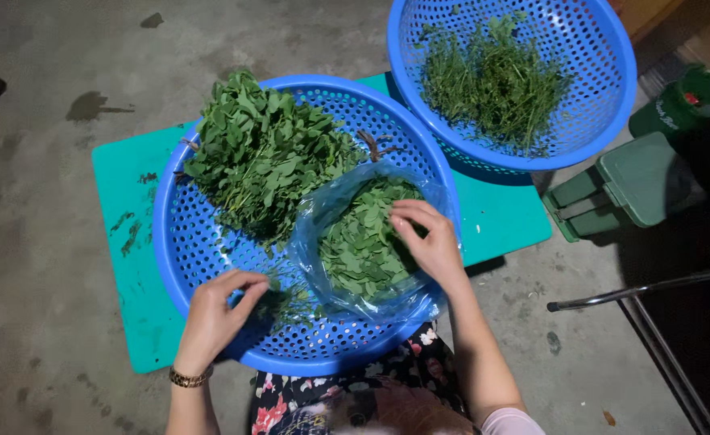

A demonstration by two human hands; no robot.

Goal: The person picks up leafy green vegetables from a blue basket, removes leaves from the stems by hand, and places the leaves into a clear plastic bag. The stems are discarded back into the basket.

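While reaching into the clear plastic bag (347, 258) of plucked leaves (367, 242), right hand (429, 242) with fingers curled down, tips bunched as if pinching leaves, grip itself hidden. Left hand (214, 314) at the near-left rim of the perforated blue basket (169, 242), fingertips pinched on a thin sprig (278, 298). Leafy stem bundle (262, 153) heaped at that basket's far-left, kept apart from the small, flat, dark-green picked leaves. Beyond it, a second blue basket (612, 97) of bare stems (492, 80).

Dim scene, light from above centre; corners fall dark, right edge near black; focus sharp.
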